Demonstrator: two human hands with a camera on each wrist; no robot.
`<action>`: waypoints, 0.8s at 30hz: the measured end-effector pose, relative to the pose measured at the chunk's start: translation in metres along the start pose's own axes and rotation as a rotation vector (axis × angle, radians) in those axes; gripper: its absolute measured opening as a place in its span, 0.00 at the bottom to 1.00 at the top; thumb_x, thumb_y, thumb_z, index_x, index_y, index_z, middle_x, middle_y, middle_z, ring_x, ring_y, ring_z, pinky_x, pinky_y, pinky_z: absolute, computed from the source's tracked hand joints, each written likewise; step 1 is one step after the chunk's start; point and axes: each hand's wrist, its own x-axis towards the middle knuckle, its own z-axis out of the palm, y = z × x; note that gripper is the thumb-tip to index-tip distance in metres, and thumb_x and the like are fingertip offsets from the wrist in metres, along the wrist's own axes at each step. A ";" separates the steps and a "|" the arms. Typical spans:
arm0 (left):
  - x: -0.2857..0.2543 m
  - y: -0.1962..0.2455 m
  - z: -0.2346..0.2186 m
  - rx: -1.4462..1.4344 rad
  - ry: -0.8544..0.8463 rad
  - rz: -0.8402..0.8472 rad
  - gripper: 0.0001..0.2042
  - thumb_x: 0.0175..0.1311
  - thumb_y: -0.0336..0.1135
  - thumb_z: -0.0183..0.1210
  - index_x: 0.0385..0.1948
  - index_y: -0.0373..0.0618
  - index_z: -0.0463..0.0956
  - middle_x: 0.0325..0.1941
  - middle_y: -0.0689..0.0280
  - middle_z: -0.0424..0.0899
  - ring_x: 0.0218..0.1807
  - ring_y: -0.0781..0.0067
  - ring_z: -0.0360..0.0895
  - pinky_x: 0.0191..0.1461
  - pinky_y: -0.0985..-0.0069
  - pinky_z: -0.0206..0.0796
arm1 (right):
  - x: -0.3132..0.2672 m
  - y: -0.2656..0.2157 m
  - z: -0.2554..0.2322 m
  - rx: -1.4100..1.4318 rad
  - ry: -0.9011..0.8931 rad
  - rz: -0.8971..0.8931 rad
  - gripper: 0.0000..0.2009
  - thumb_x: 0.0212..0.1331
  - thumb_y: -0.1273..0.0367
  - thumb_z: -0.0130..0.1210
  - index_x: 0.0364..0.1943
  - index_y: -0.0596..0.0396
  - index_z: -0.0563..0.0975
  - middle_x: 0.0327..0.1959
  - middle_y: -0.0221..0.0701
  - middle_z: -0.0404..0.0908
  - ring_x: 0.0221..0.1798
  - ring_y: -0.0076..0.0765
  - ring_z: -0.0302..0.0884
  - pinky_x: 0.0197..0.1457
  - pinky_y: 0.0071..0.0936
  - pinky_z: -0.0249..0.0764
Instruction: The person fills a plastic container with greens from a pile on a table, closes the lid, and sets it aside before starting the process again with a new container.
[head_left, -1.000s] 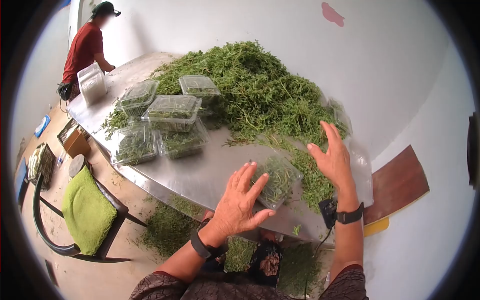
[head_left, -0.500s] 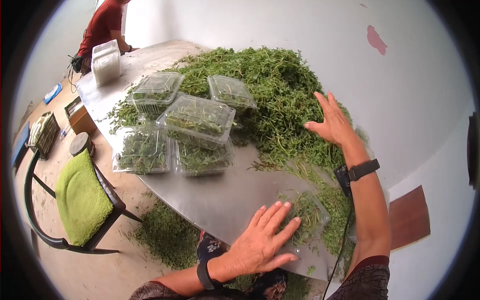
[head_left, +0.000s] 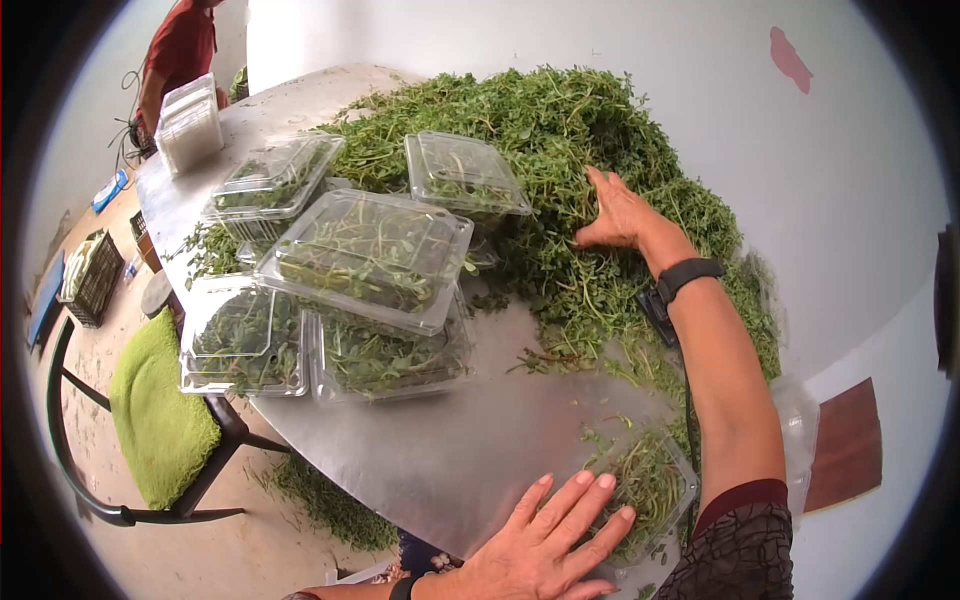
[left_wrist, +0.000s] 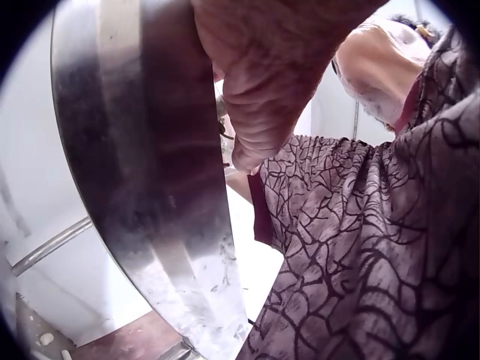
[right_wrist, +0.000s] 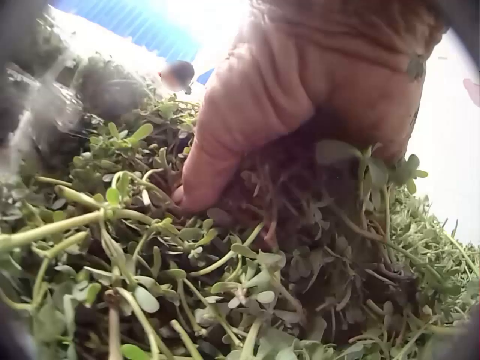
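Observation:
My left hand (head_left: 545,545) lies with fingers spread at the near edge of a clear container of greens (head_left: 650,490), its fingertips over the box's left side. In the left wrist view the hand (left_wrist: 262,75) is beside the metal table edge (left_wrist: 150,150); its fingertips are hidden. My right hand (head_left: 625,218) reaches into the large pile of leafy greens (head_left: 560,130). In the right wrist view the hand (right_wrist: 300,90) arches over the stems, thumb and fingers bent down among them (right_wrist: 225,277), fingertips partly buried.
Several lidded clear boxes of greens (head_left: 370,255) stand stacked left of the pile. Empty containers (head_left: 188,125) stand at the far left, near a person in red (head_left: 180,50). A chair with a green cover (head_left: 165,410) is left of the table (head_left: 400,450).
My right hand has moved from above the pile's right side down into the greens. The left hand stays by the container, lower in view. The head view has shifted, and the person in red has moved.

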 end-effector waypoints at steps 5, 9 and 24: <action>0.000 0.002 0.002 0.038 0.026 -0.011 0.34 0.61 0.55 0.53 0.64 0.43 0.59 0.70 0.45 0.53 0.71 0.42 0.51 0.69 0.48 0.46 | -0.013 -0.015 -0.005 -0.112 0.023 0.047 0.49 0.37 0.63 0.65 0.69 0.53 0.52 0.60 0.54 0.66 0.59 0.56 0.68 0.62 0.39 0.66; -0.001 -0.001 0.005 0.049 0.042 -0.011 0.34 0.61 0.55 0.53 0.64 0.43 0.59 0.70 0.45 0.52 0.71 0.42 0.51 0.69 0.49 0.45 | -0.019 -0.007 0.006 -0.117 0.103 -0.026 0.36 0.43 0.66 0.57 0.64 0.53 0.64 0.50 0.49 0.74 0.52 0.55 0.73 0.56 0.40 0.72; 0.001 -0.009 0.011 0.019 0.216 0.059 0.35 0.53 0.54 0.62 0.60 0.44 0.65 0.66 0.46 0.58 0.66 0.42 0.58 0.67 0.53 0.54 | -0.152 0.006 -0.012 -0.110 -0.017 0.150 0.40 0.41 0.69 0.60 0.66 0.53 0.61 0.52 0.48 0.74 0.54 0.54 0.73 0.56 0.41 0.72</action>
